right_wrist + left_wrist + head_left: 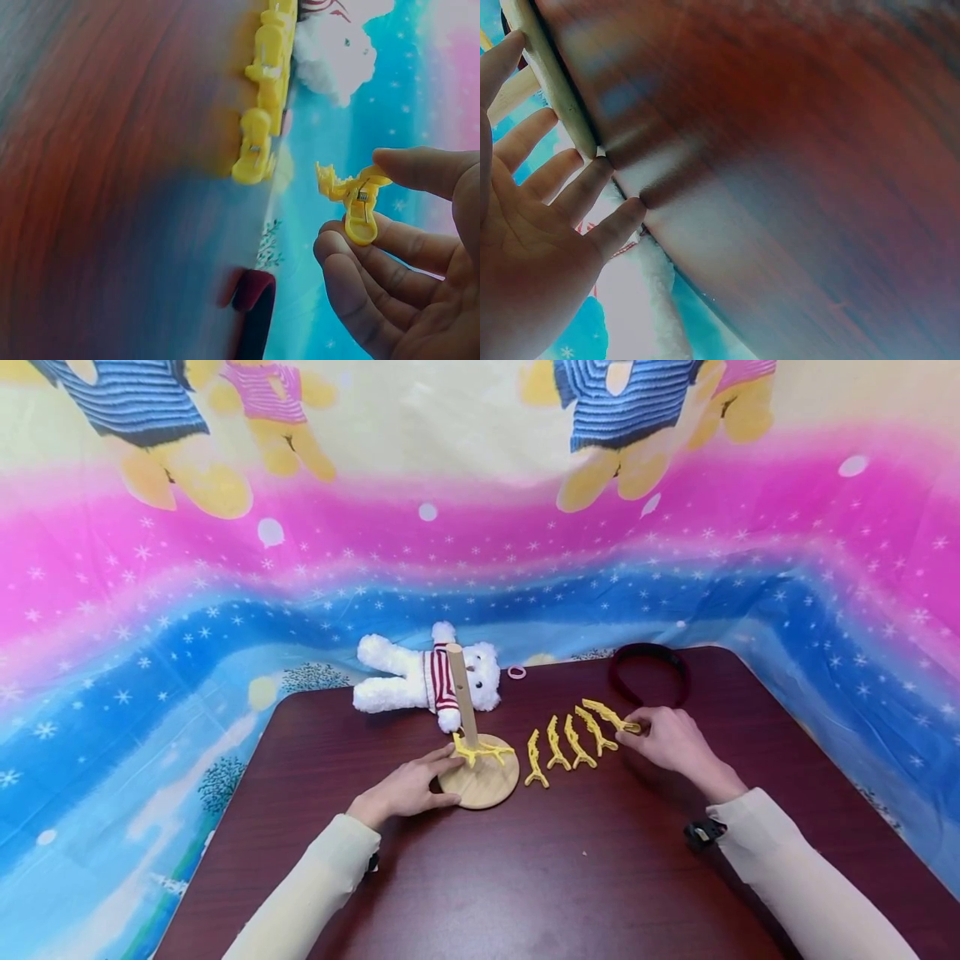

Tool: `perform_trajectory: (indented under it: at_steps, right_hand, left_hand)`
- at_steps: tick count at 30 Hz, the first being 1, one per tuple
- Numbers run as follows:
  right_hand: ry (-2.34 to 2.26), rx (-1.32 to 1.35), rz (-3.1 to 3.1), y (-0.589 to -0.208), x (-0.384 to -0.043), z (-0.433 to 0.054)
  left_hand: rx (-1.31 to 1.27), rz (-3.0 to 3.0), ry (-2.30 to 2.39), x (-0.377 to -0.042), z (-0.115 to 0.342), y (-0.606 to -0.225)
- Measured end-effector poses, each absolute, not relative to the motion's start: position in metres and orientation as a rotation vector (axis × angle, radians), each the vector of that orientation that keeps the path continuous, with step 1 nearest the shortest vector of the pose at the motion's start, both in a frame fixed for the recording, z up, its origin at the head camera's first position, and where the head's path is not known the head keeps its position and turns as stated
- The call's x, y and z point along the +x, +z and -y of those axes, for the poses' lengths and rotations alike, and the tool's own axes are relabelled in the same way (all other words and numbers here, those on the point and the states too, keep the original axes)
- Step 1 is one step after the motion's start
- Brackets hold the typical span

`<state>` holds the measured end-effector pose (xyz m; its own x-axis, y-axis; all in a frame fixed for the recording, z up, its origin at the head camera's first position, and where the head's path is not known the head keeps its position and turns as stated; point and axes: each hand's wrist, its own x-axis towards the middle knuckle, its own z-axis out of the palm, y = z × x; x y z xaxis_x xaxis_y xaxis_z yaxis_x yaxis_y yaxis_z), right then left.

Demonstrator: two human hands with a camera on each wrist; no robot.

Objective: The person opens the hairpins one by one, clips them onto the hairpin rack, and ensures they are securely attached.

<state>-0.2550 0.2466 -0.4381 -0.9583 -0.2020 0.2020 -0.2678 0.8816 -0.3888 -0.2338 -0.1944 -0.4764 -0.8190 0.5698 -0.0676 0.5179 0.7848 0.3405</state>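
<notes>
In the head view my left hand (408, 787) touches the edge of a round wooden base (487, 789), from which a wooden post (463, 693) rises. The left wrist view shows its fingers (570, 191) fairly straight against the rim of the base (555, 82). Yellow plastic hair clips (483, 750) lie on the base at the foot of the post. My right hand (670, 739) pinches a yellow hair clip (360, 202) between thumb and fingers, above the table. Several more yellow clips (577, 743) lie in a slanting row between the base and that hand.
Behind the post a white plush bear (401, 677) in a striped sweater lies on its back. A dark red headband (648, 672) is at the far right of the brown table (525, 877), and a small pink ring (517, 672) lies by the bear's head. Patterned cloth (480, 552) hangs behind.
</notes>
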Motion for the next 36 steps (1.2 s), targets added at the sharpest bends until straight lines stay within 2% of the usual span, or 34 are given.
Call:
perform_trajectory:
  at_steps: [36]
  right_hand:
    - [0.684, 0.838, 2.795, -0.406, -0.228, -0.160]
  left_hand:
    - [0.876, -2.812, 0.457, -0.234, 0.194, -0.476]
